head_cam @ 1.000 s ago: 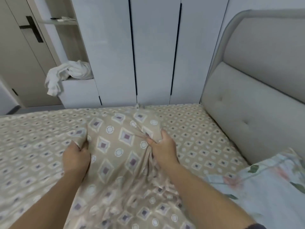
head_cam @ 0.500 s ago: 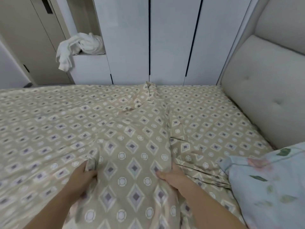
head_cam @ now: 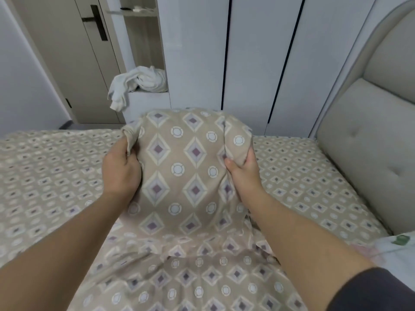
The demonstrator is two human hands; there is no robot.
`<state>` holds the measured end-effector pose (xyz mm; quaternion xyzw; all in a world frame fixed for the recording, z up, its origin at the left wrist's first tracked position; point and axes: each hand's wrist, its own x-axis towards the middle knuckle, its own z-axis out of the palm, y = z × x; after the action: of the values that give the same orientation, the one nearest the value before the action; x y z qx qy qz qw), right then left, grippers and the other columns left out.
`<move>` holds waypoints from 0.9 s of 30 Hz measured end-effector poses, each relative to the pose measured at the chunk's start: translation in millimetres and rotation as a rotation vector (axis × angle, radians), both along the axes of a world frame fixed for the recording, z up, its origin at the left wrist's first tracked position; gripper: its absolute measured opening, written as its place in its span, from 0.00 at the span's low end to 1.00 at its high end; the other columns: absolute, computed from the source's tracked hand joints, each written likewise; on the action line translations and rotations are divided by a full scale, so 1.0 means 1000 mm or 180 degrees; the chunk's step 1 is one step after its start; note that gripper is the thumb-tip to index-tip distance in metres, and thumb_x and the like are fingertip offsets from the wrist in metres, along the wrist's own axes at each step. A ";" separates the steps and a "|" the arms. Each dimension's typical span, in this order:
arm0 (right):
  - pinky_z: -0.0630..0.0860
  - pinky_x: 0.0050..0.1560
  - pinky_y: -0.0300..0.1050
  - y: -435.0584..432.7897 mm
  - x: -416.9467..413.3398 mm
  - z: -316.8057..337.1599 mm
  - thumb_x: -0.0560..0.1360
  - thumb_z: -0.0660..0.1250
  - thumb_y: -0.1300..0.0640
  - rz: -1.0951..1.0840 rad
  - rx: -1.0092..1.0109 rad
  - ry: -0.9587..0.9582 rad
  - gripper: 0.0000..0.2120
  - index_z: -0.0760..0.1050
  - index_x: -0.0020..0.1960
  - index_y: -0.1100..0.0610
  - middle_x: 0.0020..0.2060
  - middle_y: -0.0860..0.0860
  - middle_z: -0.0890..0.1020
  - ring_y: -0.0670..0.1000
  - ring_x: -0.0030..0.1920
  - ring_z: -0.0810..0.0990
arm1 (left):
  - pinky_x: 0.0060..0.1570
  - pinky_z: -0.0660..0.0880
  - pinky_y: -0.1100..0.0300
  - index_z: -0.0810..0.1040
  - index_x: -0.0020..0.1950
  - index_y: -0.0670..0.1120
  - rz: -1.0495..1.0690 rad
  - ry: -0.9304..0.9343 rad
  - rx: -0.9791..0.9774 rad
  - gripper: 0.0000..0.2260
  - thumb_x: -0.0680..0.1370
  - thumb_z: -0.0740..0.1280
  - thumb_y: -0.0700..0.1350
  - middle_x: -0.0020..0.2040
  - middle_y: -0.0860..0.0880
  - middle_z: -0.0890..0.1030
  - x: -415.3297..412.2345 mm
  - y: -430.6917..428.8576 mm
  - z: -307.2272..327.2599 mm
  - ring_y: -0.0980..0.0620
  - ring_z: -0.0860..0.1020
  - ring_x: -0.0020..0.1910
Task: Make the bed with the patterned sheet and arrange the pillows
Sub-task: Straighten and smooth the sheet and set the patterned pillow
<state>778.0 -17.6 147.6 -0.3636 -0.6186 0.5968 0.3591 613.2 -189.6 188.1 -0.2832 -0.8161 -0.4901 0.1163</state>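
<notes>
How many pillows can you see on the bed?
1: a floral pillow at the lower right beside the headboard, mostly cut off by the frame edge. More may lie out of view.

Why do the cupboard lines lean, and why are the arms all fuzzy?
Head view: the wide-angle lens tilts the cupboard lines; the raised sheet is fairly sharp, the arms and the bed's left side look smeared; the light is soft, without hard shadows.

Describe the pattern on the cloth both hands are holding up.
The patterned sheet is beige with purple-centred diamonds and white ringed circles, seen best in the head view.
</notes>
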 end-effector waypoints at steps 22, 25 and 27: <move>0.74 0.55 0.49 -0.068 -0.010 -0.204 0.77 0.57 0.55 0.0994 0.0749 -0.3109 0.09 0.74 0.54 0.52 0.57 0.52 0.75 0.51 0.53 0.74 | 0.59 0.70 0.40 0.65 0.67 0.37 0.1310 -0.1887 -0.3018 0.20 0.78 0.58 0.46 0.58 0.33 0.69 -0.052 -0.212 -0.241 0.33 0.72 0.55; 0.63 0.69 0.55 -0.020 0.020 -0.215 0.78 0.58 0.56 0.0979 0.1747 -0.4207 0.13 0.75 0.60 0.49 0.74 0.54 0.59 0.58 0.73 0.58 | 0.65 0.62 0.36 0.63 0.68 0.41 0.1466 -0.0990 -0.2289 0.20 0.79 0.53 0.49 0.67 0.36 0.68 -0.027 -0.168 -0.229 0.33 0.66 0.66; 0.53 0.72 0.63 0.003 0.034 -0.220 0.78 0.60 0.56 0.1118 0.1628 -0.4556 0.16 0.73 0.63 0.46 0.77 0.56 0.48 0.61 0.76 0.47 | 0.70 0.54 0.37 0.62 0.71 0.45 0.0998 -0.0460 -0.2433 0.20 0.79 0.55 0.46 0.73 0.42 0.64 -0.009 -0.126 -0.223 0.40 0.61 0.72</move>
<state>811.9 -14.6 -72.9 -0.4628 -0.8667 0.1039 -0.1546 604.7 -315.4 -34.5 -0.1432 -0.9786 -0.1469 0.0184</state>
